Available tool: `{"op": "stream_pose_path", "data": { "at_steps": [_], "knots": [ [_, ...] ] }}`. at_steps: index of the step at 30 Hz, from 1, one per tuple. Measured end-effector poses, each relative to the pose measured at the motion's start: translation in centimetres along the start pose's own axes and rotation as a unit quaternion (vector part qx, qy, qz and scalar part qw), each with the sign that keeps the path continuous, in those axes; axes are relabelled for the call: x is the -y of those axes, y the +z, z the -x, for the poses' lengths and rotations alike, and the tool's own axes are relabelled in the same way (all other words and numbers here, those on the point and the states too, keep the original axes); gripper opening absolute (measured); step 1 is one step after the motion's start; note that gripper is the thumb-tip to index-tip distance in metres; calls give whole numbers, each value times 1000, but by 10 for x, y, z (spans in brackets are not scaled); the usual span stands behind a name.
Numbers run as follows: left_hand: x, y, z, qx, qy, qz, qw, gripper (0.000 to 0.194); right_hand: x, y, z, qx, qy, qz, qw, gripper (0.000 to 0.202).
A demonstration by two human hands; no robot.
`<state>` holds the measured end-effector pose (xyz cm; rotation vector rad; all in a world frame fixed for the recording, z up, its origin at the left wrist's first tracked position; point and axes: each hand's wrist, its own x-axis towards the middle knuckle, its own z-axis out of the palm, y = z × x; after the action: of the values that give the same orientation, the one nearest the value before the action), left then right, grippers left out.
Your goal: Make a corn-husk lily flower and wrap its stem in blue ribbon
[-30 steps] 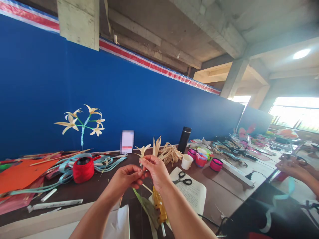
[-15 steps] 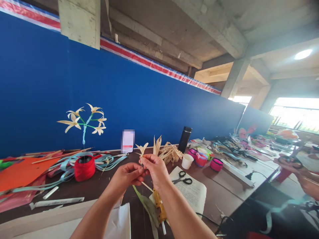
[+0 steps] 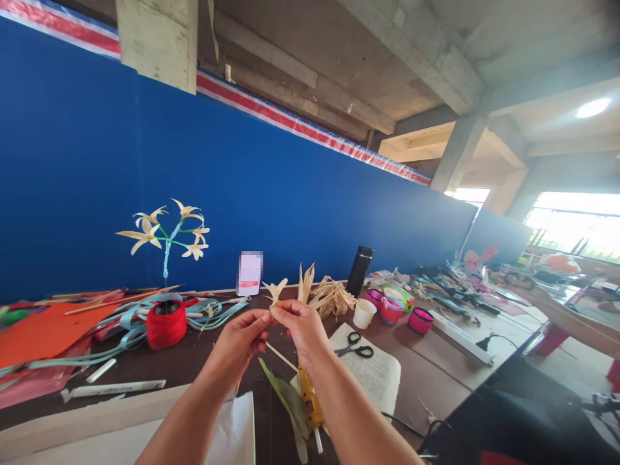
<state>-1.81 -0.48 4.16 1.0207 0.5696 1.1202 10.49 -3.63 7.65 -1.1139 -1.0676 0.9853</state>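
Observation:
A small pale flower (image 3: 276,290), its petals looking like dried corn husk, stands upright above my fingertips. My right hand (image 3: 301,328) pinches it at the base. My left hand (image 3: 243,337) is closed too, thumb and forefinger meeting the right fingertips just below the petals; the stem is hidden by the fingers. Beneath the right forearm lie a yellow glue gun (image 3: 310,402) and a green-grey husk leaf (image 3: 287,402). A finished-looking spray of similar flowers (image 3: 167,248) on a blue-wrapped stem rises from a red roll (image 3: 166,325) at the left.
Black-handled scissors (image 3: 361,349) rest on an open book (image 3: 375,381). Behind are dried husks (image 3: 334,297), a paper cup (image 3: 364,314), a black flask (image 3: 360,270) and a propped phone (image 3: 250,274). A white box (image 3: 194,429) sits front left. A co-worker's arm (image 3: 571,320) reaches in at right.
My left hand has risen a little towards the flower's base, and both hands' fingertips sit closer to the petals. The co-worker's arm now stretches farther over the table.

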Motion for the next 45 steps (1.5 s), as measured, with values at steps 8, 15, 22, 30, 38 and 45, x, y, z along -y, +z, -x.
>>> {"op": "stream_pose_path", "data": {
  "at_steps": [8, 15, 22, 30, 38, 45],
  "knots": [
    [-2, -3, 1, 44, -49, 120, 991, 19, 6, 1, 4, 27, 6, -18, 999, 20],
    [3, -6, -3, 60, -34, 130, 989, 16, 14, 4, 10, 42, 21, -36, 998, 21],
    [2, -2, -1, 67, -22, 137, 988, 17, 8, -1, 8, 83, 45, -74, 993, 26],
    [-1, 1, 0, 73, -4, 117, 990, 17, 3, -5, 8, 81, 43, -87, 992, 31],
    [0, -2, -2, 34, -15, 121, 992, 21, 9, -64, 52, -93, -42, -9, 995, 35],
    [15, -9, -6, -11, -33, 145, 989, 20, 11, -150, 113, -258, -92, -50, 960, 30]
  ]
}}
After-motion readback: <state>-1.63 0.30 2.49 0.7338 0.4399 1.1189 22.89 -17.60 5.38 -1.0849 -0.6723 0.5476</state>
